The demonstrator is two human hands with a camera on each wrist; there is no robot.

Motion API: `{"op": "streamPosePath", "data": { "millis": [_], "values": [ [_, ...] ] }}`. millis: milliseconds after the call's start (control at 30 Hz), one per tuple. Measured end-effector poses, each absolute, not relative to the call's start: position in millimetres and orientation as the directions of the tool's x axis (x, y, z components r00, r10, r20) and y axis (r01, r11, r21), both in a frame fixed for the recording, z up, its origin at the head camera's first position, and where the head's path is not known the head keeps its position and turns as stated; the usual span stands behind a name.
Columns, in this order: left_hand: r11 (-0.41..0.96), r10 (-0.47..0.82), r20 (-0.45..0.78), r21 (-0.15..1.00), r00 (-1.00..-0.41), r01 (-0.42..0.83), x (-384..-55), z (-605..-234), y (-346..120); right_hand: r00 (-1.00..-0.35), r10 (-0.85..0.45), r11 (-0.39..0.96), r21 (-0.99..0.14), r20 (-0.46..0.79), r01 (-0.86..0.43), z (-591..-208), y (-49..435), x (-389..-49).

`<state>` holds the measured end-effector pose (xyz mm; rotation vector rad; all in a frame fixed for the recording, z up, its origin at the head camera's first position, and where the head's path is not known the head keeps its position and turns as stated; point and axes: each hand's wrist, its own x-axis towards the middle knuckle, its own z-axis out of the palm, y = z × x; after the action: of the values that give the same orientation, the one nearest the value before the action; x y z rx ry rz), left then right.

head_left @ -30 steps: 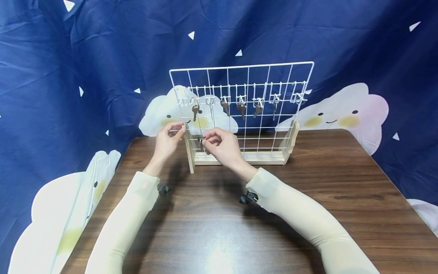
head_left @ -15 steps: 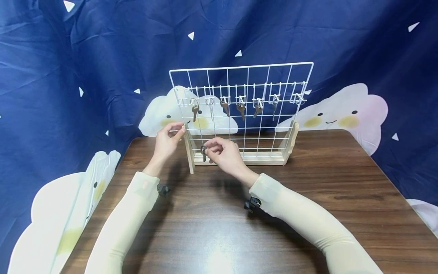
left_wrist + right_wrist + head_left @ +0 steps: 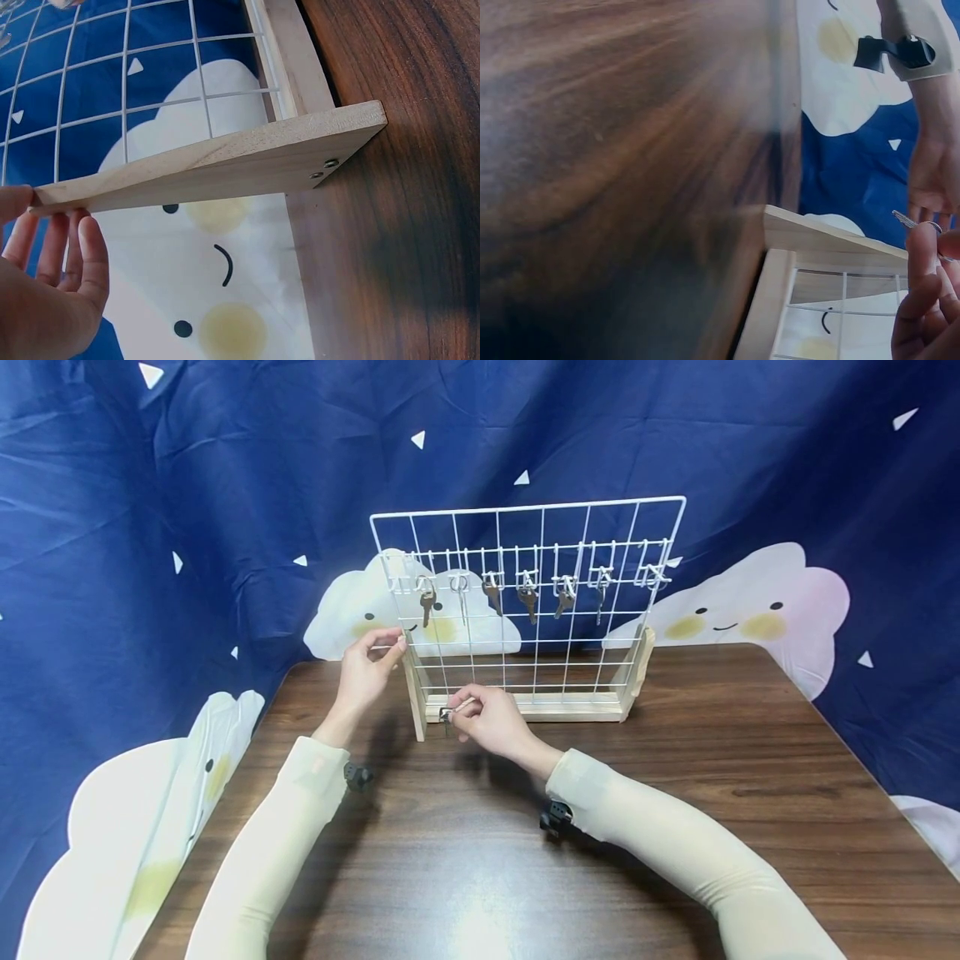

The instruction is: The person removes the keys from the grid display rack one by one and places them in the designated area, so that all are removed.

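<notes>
No lettering, label, brand, number or sign can be read in any of the views — whatever marks the keys (image 3: 528, 602) or the black wrist devices (image 3: 358, 777) may carry are too small to make out.

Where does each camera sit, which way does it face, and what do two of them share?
Head: on the head, facing forward and down at a white wire grid on a brown wood-grain table; left hand, right hand and cream sleeves show.
Left wrist: on that wrist, facing the pale wooden side board; the left hand pinches its end.
Right wrist: on that wrist, facing across table and board; the right hand pinches a silver metal key, left hand beyond.
Shared: both wrist views show board and grid.
</notes>
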<state>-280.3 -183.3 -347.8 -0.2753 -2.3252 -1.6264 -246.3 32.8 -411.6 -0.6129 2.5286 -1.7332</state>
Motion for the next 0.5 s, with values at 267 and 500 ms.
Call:
{"op": "streamPosePath", "data": {
  "millis": [267, 500],
  "values": [
    [0.350, -0.011, 0.343, 0.881, -0.939, 0.317, -280, -348, -182, -0.925, -0.349, 0.295, -0.920, 0.148, -0.259, -424, 29, -247],
    [0.352, -0.012, 0.347, 0.879, -0.938, 0.321, -280, -348, -182, -0.922, -0.373, 0.319, -0.919, 0.101, -0.230, -435, 25, -247]
  ]
}}
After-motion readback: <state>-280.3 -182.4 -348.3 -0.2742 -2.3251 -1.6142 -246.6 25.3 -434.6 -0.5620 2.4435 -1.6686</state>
